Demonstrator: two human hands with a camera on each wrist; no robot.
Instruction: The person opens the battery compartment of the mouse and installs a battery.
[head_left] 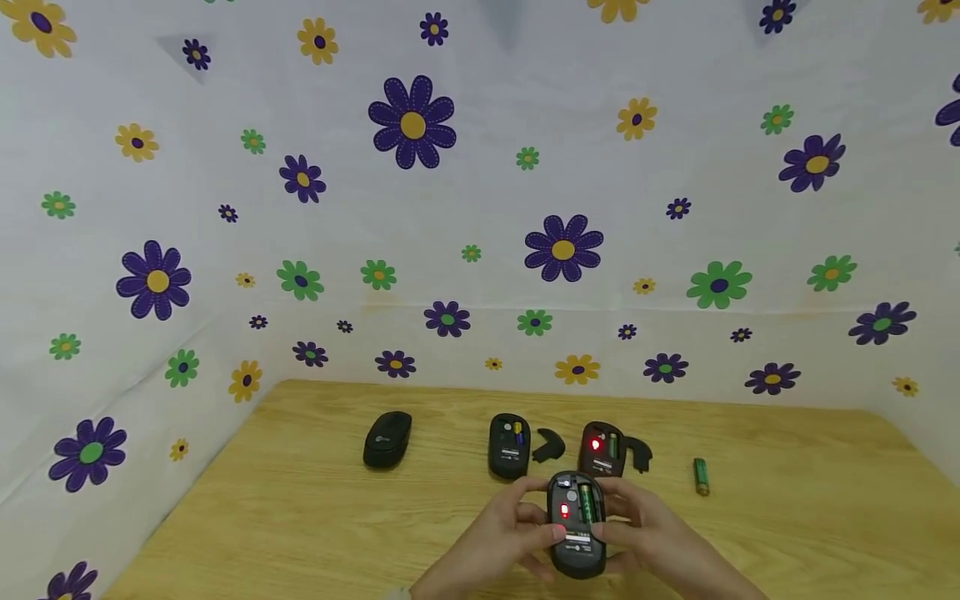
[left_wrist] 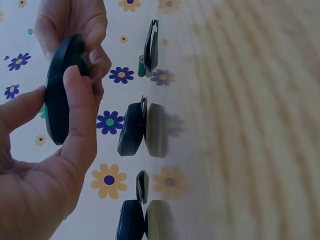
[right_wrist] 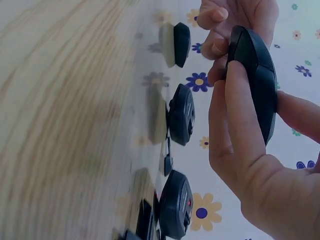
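A black computer mouse (head_left: 577, 542) is held underside up above the near part of the table. Its battery slot is uncovered, a green battery (head_left: 587, 503) lies in it, and a red light glows beside the slot. My left hand (head_left: 512, 533) grips the mouse's left side, the thumb on the underside. On the opposite side my right hand (head_left: 648, 529) grips it too, thumb close to the battery's lower end. Both wrist views show the mouse (left_wrist: 59, 100) edge-on between fingers and thumb, its slot hidden there.
Behind the hands lie two overturned mice, one with a blue-yellow battery (head_left: 518, 432), one lit red (head_left: 596, 445). Black battery covers (head_left: 551, 447) lie beside them. An upright mouse (head_left: 387, 440) stands left; a loose green battery (head_left: 701, 477) lies right. Flowered cloth (head_left: 480, 200) walls the wooden table (head_left: 247, 517).
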